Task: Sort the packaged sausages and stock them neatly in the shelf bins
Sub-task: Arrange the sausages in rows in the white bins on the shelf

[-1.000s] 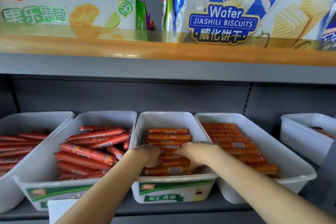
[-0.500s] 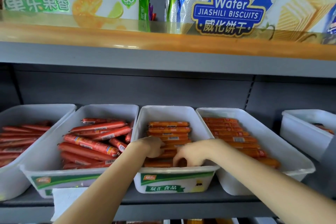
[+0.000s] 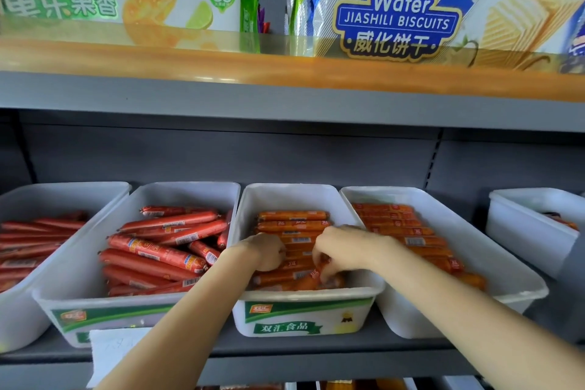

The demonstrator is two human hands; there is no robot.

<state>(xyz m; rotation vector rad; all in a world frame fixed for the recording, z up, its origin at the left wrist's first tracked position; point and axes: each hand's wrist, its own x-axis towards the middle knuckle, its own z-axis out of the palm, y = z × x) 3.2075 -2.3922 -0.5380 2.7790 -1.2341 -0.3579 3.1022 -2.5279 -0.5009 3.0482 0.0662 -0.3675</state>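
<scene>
Both forearms reaching up and forward from the bottom edge into the middle white bin (image 3: 311, 313), bare, angled inward toward each other. Left hand (image 3: 267, 252) lying knuckles-up on the orange sausages (image 3: 292, 225) at the bin's left side, fingers curled under and resting against the packs; impossible to tell whether anything is actually gripped beneath. Right hand (image 3: 340, 247) arched over the front of the stack, fingertips bent downward and pinching the end of one orange sausage (image 3: 311, 279) that sits tilted, its near end raised above the flat rows. Remaining orange packs in that bin laid crosswise in tidy layers from back wall to front.

Just left, a second white bin (image 3: 63, 304) holding red sausages (image 3: 158, 252) heaped at loose angles. Farther left, another bin (image 3: 19, 310) with darker red sticks lying more level. To the right of the hands, a bin (image 3: 468, 310) of orange packs in a neat column, and at the far right edge one more white bin (image 3: 522, 231), contents barely visible. A white paper label (image 3: 114, 351) hanging at the shelf front below the red bin.

All bins side by side, touching or nearly so, on a grey metal shelf (image 3: 316, 355) with a grey back panel. Above, an orange-edged upper shelf (image 3: 285, 65) carrying a pale citrus-printed box (image 3: 126, 0) and a blue-striped wafer biscuit bag (image 3: 411, 3).
</scene>
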